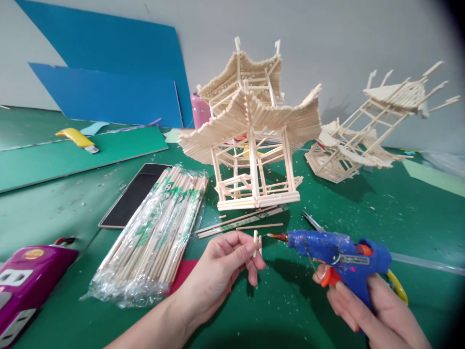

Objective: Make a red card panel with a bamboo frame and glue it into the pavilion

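**Glue gun meets a short stick in front of the pavilion**

At the near left edge we see a purple box (25,281) on the green table (363,213). Farther back lie a yellow utility knife (77,139) and blue boards (112,92) leaning against the wall. Right of the box, a dark tablet (134,194) lies flat, and touching its right edge sits a plastic-wrapped bundle of chopsticks (156,237).

Near the middle, our left hand (221,271) pinches a short wooden stick (256,242) upright between thumb and forefinger, fingers closed on it. Just behind it, loose sticks (240,223) lie at the foot of the chopstick pavilion model (250,140), which stands upright on the table, with a pink cup (200,110) behind it.

Our right hand (366,300) grips the blue glue gun (337,254), forefinger on the orange trigger. Its nozzle points left and sits just beside the stick; we cannot tell if they touch. Far right, a second model (366,131) leans tilted.
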{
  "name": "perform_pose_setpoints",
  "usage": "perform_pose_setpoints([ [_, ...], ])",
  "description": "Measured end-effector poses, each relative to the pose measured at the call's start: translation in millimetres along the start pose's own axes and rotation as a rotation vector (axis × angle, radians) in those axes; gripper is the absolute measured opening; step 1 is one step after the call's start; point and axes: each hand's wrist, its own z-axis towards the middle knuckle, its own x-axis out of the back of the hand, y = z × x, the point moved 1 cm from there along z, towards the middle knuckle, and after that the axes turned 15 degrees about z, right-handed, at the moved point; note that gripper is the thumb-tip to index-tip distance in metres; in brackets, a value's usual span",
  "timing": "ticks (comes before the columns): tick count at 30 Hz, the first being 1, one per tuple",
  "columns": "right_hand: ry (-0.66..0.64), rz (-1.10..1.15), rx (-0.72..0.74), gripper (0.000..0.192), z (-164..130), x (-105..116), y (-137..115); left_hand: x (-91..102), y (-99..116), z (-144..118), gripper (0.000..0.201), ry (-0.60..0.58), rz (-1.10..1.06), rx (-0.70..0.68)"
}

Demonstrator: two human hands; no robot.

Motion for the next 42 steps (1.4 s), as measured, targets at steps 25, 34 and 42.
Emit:
perform_pose_setpoints([
  [25, 0.319, -0.821, 0.531, 0.035, 34.8, 21.4, -7.9, 3.1, 6.6, -1.4, 0.011, 0.152, -0.077, -0.002],
  [34, -0.281, -0.834, 0.616, 0.014, 42.1, -78.1, -19.8, 6.3, 9.0, -0.4, 0.009, 0.203, -0.071, -0.031],
  [42, -0.348, -1.009, 0.563, 0.012, 60.1, -102.0, -17.5, 5.1, 7.1, -3.0, 0.012, 0.122, -0.057, -0.033],
])
